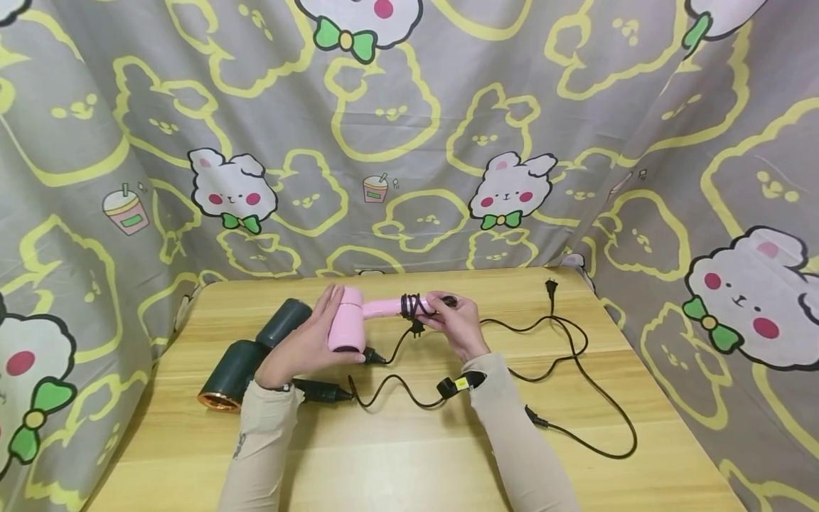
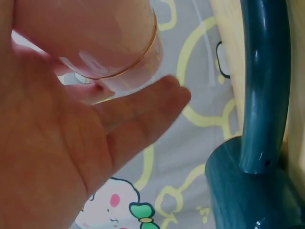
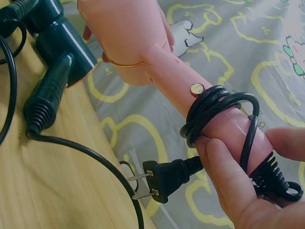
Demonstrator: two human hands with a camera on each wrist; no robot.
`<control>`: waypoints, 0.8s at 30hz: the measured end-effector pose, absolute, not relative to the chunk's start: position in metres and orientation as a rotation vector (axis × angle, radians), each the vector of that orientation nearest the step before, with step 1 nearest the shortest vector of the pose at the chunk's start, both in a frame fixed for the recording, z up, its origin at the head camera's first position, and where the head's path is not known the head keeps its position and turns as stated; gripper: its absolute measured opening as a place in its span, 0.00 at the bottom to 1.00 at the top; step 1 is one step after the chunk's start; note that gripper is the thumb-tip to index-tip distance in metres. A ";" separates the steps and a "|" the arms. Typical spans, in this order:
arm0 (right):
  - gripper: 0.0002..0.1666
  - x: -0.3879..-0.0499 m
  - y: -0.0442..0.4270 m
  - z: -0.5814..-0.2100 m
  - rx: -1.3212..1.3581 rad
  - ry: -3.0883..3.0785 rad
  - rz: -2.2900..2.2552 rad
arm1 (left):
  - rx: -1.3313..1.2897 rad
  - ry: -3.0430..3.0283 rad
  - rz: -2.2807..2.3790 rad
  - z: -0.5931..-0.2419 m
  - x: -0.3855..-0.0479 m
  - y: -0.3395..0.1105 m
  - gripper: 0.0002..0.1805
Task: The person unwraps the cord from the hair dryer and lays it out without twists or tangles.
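Note:
A pink hair dryer [image 1: 347,328] is held up above the table by both hands, its handle pointing right. My left hand [image 1: 301,348] grips the wide barrel, with the thumb on the near side and the fingers around the far side. My right hand [image 1: 462,328] pinches the lower end of the handle between thumb and fingers. A black cord [image 3: 221,102] is wound several times around that handle, and its two-pin plug [image 3: 164,179] hangs free below. Beneath and left of my left hand lie two dark green hair dryers, the nearer one [image 1: 233,373] and the farther one [image 1: 284,327].
Black cords [image 1: 604,384] trail over the right side of the wooden table [image 1: 384,462], with a plug [image 1: 551,286] near the back edge. A black piece with a yellow label [image 1: 461,385] shows beside the right sleeve. A patterned curtain [image 1: 409,142] surrounds the table.

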State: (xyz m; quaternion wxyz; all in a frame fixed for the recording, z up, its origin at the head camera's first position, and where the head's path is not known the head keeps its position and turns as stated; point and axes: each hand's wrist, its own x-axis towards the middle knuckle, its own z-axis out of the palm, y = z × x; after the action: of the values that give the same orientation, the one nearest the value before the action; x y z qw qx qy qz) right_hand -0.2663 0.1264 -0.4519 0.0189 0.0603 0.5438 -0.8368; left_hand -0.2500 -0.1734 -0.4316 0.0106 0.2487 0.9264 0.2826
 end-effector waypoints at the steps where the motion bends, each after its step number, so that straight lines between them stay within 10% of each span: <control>1: 0.16 -0.266 0.125 -0.451 0.187 1.686 -2.599 | 0.784 2.895 0.877 -0.431 -0.250 -0.174 0.75; 24: 0.11 -0.267 0.135 -0.455 0.024 1.598 -2.435 | 0.892 2.874 0.998 -0.427 -0.253 -0.184 0.59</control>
State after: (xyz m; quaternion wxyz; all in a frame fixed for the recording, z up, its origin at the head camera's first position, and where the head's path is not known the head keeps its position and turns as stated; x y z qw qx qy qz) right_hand -0.2668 0.1351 -0.4548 0.1142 0.0081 0.5449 -0.8307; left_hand -0.2533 -0.1844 -0.4273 -0.0146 0.2813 0.9064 0.3149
